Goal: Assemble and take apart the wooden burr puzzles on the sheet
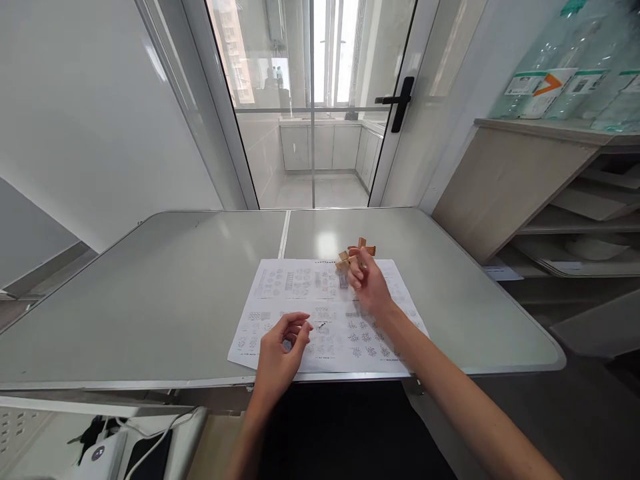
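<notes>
A printed paper sheet point(327, 360) covered with small line diagrams lies at the front of the table. My left hand point(281, 350) rests over its left part, fingers loosely curled, thumb tip and forefinger slightly apart with nothing between them. Beyond it is a tiny dark-and-light shape point(321, 325); whether print or a loose bit, I cannot tell. My right hand point(370, 283) is at the sheet's far edge, its fingers bent and closed around small wooden puzzle pieces point(370, 250), brown and pale. The fingers partly hide the pieces, so their exact joining does not show.
The grey-white table point(150, 300) has a seam and a raised metal rim. Behind it stands a glass door with a black handle point(400, 103). At right, a wooden shelf unit point(535, 180) bears large water bottles point(575, 73). Cables and a white device point(103, 457) lie lower left.
</notes>
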Available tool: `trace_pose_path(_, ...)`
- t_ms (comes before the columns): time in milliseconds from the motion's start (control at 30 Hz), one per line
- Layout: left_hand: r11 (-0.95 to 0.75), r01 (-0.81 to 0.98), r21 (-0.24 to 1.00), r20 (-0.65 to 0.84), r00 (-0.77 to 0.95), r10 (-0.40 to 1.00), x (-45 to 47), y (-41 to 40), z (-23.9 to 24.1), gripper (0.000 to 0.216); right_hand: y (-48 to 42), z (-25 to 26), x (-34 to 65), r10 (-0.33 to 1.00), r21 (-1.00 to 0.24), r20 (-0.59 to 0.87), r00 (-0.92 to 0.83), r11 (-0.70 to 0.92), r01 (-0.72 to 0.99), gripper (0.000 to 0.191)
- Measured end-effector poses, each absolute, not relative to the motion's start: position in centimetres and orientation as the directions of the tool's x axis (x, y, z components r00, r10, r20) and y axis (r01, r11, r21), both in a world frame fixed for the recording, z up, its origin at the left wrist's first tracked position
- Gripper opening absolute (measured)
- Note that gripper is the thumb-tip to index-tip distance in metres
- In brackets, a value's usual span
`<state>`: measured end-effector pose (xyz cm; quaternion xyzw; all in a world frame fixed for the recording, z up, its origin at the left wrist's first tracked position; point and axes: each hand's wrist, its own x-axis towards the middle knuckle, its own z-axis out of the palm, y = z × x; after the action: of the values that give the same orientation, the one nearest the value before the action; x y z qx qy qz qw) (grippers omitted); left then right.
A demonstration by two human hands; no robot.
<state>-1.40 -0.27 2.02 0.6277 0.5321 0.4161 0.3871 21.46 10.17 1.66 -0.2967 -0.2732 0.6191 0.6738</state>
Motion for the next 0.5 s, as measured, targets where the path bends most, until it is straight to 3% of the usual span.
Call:
trace_pose_path(200, -0.128, 0.363, 0.923, 0.106, 0.081, 0.991, -1.4, -0.3, 2.2, 0.031, 11.0, 1.1, 23.1, 0.965, -0.614, -0.122, 0.231, 0.110, -0.782, 0.025)
trace_pose_path(500, -0.123, 0.362, 0.924, 0.099, 0.084, 0.992, -1.4, -0.4, 1.8, 0.032, 11.4, 0.4, 24.1, 0.932, -0.548, -0.195, 0.305, 0.154, -0.822, 0.017)
